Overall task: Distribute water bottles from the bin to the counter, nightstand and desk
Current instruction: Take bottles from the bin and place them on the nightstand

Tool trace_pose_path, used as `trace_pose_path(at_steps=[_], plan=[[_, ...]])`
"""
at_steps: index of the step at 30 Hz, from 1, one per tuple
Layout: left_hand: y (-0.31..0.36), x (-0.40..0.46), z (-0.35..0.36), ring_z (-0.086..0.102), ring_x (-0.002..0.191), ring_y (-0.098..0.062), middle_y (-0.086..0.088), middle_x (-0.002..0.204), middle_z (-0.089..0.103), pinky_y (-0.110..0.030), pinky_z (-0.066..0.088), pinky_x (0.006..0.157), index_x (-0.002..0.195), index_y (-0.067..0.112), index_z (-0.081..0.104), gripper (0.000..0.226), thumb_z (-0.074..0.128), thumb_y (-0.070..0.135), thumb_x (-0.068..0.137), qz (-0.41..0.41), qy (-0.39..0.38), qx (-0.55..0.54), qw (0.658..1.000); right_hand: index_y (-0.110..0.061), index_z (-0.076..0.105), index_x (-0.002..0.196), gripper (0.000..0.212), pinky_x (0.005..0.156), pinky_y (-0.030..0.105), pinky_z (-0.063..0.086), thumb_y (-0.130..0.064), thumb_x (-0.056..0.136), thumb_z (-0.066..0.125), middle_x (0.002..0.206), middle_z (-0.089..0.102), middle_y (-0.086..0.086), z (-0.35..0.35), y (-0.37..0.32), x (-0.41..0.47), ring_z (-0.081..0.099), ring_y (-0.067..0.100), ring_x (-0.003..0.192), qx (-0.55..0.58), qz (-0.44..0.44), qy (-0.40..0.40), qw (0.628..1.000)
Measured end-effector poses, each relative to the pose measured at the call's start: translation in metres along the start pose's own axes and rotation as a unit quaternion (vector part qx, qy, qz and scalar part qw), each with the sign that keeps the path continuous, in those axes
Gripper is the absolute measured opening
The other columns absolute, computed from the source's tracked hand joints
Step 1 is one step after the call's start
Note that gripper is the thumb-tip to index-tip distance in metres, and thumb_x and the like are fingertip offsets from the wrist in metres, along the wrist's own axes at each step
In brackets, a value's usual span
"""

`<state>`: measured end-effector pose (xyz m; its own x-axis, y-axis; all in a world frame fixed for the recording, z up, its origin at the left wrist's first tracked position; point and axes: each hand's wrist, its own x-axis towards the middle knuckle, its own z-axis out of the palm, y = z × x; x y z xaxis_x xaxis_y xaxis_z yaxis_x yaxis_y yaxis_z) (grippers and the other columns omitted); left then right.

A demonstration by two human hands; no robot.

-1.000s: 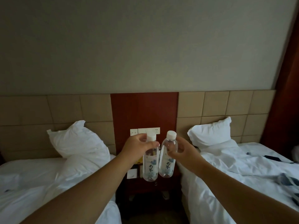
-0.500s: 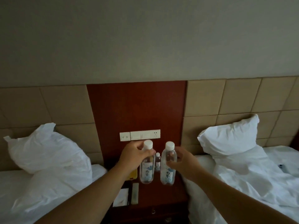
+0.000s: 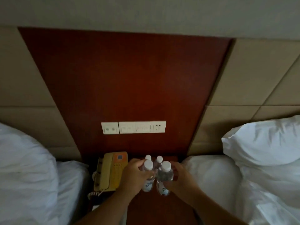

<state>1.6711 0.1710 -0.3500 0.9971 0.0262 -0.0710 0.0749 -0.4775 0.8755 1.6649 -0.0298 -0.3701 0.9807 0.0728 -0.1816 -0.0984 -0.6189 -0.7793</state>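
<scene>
My left hand grips a clear water bottle with a white cap, held upright just above the dark red nightstand. My right hand grips a second bottle right beside the first, the two nearly touching. Behind them two more white-capped bottles stand on the nightstand by the wall, one at the left and one at the right, mostly hidden by the held ones.
A yellow telephone lies on the nightstand's left part, its coiled cord hanging at the front. A white switch and socket strip is on the red wall panel. White pillows and bedding flank the nightstand, left and right.
I have come much closer to the nightstand and now look down on it. Both hands have lowered their bottles to just in front of the two standing bottles.
</scene>
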Motion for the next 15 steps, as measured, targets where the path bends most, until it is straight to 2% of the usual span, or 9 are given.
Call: trace_pose_path(at_steps=[2, 5, 7, 10, 15], plan=[[-0.03, 0.023, 0.017, 0.062, 0.091, -0.003, 0.005, 0.103, 0.066, -0.013, 0.045, 0.07, 0.113, 0.017, 0.072, 0.04, 0.085, 0.028, 0.077, -0.015, -0.005, 0.0, 1.0, -0.053, 0.053, 0.109, 0.054, 0.077, 0.018, 0.054, -0.042, 0.063, 0.08, 0.11, 0.06, -0.017, 0.017, 0.022, 0.028, 0.061, 0.0, 0.097, 0.0, 0.0, 0.009, 1.0], [-0.071, 0.046, 0.041, 0.061, 0.087, 0.001, 0.007, 0.099, 0.065, -0.01, 0.045, 0.067, 0.11, 0.016, 0.073, 0.037, 0.084, 0.03, 0.077, -0.014, -0.011, 0.018, 1.0, -0.064, 0.047, 0.102, 0.053, 0.074, 0.012, 0.049, -0.053, 0.056, 0.071, 0.11, 0.055, -0.026, 0.042, 0.058, 0.06, 0.056, -0.007, 0.103, 0.007, -0.004, 0.003, 1.0], [-0.094, 0.058, 0.056, 0.061, 0.086, 0.002, 0.009, 0.098, 0.064, -0.008, 0.045, 0.067, 0.109, 0.016, 0.073, 0.036, 0.084, 0.03, 0.077, -0.012, -0.018, 0.033, 0.999, -0.067, 0.045, 0.104, 0.057, 0.074, 0.011, 0.049, -0.052, 0.056, 0.071, 0.111, 0.052, -0.03, 0.054, 0.08, 0.078, 0.05, -0.013, 0.106, 0.003, -0.009, -0.009, 1.0], [-0.119, 0.07, 0.076, 0.06, 0.089, 0.003, 0.01, 0.101, 0.063, -0.006, 0.043, 0.068, 0.114, 0.016, 0.073, 0.041, 0.085, 0.027, 0.077, -0.022, -0.015, 0.045, 0.999, -0.069, 0.047, 0.106, 0.058, 0.081, 0.017, 0.05, -0.047, 0.058, 0.073, 0.114, 0.052, -0.038, 0.068, 0.109, 0.098, 0.049, -0.012, 0.109, 0.014, -0.023, -0.015, 1.0], [-0.138, 0.081, 0.099, 0.057, 0.089, 0.006, 0.011, 0.102, 0.061, -0.002, 0.04, 0.067, 0.117, 0.018, 0.071, 0.045, 0.086, 0.028, 0.075, -0.053, 0.0, 0.039, 0.998, -0.062, 0.049, 0.108, 0.061, 0.08, 0.012, 0.049, -0.047, 0.055, 0.077, 0.118, 0.052, -0.026, 0.078, 0.146, 0.115, 0.05, -0.015, 0.109, 0.028, -0.002, -0.044, 0.999]])
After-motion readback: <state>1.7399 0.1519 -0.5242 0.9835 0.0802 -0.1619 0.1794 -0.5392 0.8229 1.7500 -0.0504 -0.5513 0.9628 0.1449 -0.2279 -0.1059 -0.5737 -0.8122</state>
